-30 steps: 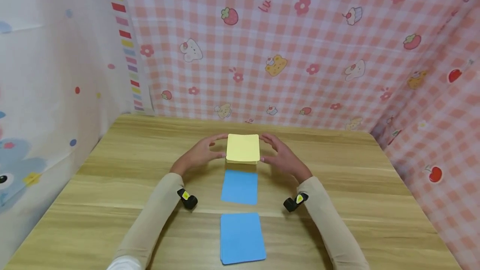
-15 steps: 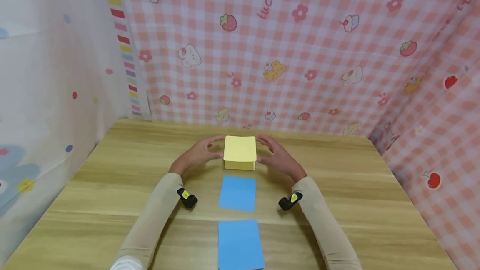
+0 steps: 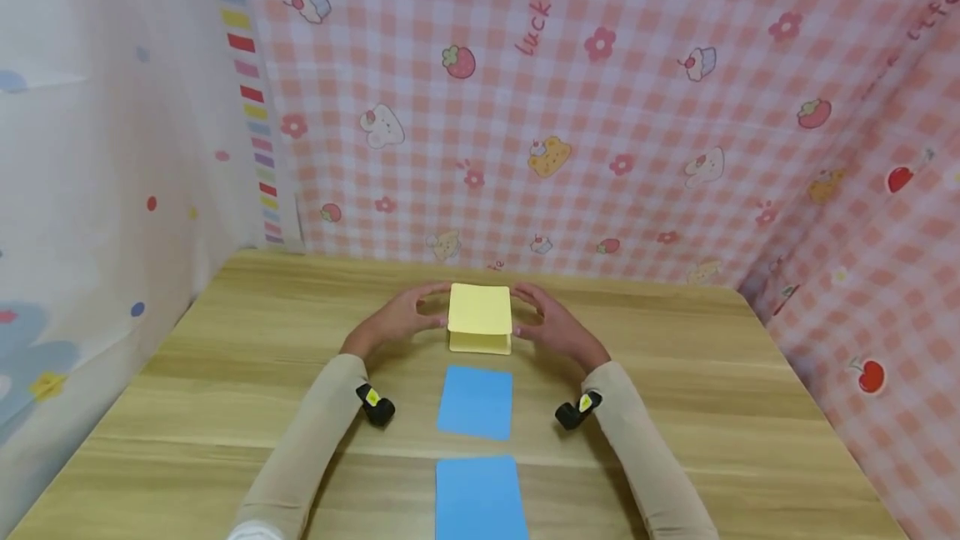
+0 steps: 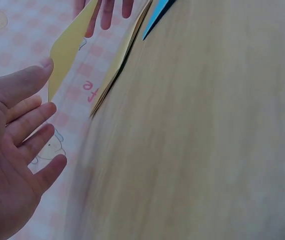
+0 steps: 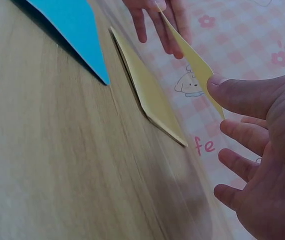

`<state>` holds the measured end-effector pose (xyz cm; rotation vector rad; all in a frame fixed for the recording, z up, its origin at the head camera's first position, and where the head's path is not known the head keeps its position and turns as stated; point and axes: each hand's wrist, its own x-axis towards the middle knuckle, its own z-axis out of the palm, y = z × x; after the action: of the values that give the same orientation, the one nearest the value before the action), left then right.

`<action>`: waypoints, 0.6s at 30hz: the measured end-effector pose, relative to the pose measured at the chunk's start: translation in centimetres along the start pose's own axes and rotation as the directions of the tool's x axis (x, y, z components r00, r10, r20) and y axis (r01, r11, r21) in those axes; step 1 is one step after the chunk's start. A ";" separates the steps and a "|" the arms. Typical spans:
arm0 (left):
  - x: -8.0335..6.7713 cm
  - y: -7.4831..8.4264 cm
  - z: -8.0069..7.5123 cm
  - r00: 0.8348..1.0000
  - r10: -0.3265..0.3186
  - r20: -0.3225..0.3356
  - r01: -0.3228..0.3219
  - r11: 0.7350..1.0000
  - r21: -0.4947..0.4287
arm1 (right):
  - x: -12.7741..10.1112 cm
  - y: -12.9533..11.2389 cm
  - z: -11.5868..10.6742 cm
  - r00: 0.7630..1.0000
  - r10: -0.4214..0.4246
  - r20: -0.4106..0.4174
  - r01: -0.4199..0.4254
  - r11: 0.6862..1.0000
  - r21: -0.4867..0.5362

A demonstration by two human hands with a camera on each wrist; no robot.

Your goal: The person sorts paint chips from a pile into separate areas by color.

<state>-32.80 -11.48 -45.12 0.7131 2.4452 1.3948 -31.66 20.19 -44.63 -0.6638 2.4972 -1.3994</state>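
A thin square yellow paper card [image 3: 480, 309] is held by both hands above a yellow card stack [image 3: 480, 345] on the table. At the card's left edge, my left hand [image 3: 397, 319] pinches it between thumb and fingertips; the other fingers spread loosely. My right hand [image 3: 558, 325] grips the opposite edge the same way. In the left wrist view the raised card [image 4: 71, 47] bends slightly, apart from the stack [image 4: 122, 62] below. The right wrist view shows the same gap between card [image 5: 197, 67] and stack [image 5: 150, 95].
Toward the person lie a blue square card [image 3: 476, 402] and, nearer, a blue card stack [image 3: 482, 500] cut off by the frame's lower edge. Behind the wooden table [image 3: 675, 407] hangs a pink checked curtain [image 3: 585, 90], with patterned cloth on both sides.
The yellow card has risen off the stack, so more of the stack shows below it. Both hands lift with it. The head view has tilted upward, shifting the scene down.
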 end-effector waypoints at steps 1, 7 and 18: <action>0.0 0.0 0.1 1.000 -0.008 0.003 0.008 1.000 -0.002 | -0.1 0.1 0.0 1.000 0.000 -0.002 0.000 1.000 -0.001; 0.3 0.0 0.4 1.000 -0.021 0.016 0.021 1.000 -0.017 | -0.1 0.5 -0.1 1.000 0.011 -0.005 -0.011 1.000 -0.026; 0.3 -0.2 0.8 0.999 -0.035 0.036 0.034 0.999 0.018 | 0.0 1.1 0.1 0.999 0.036 0.035 -0.035 0.999 -0.029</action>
<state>-32.79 -10.81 -45.64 0.6903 2.4324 1.3378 -31.94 20.65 -45.63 -0.6410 2.4931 -1.3310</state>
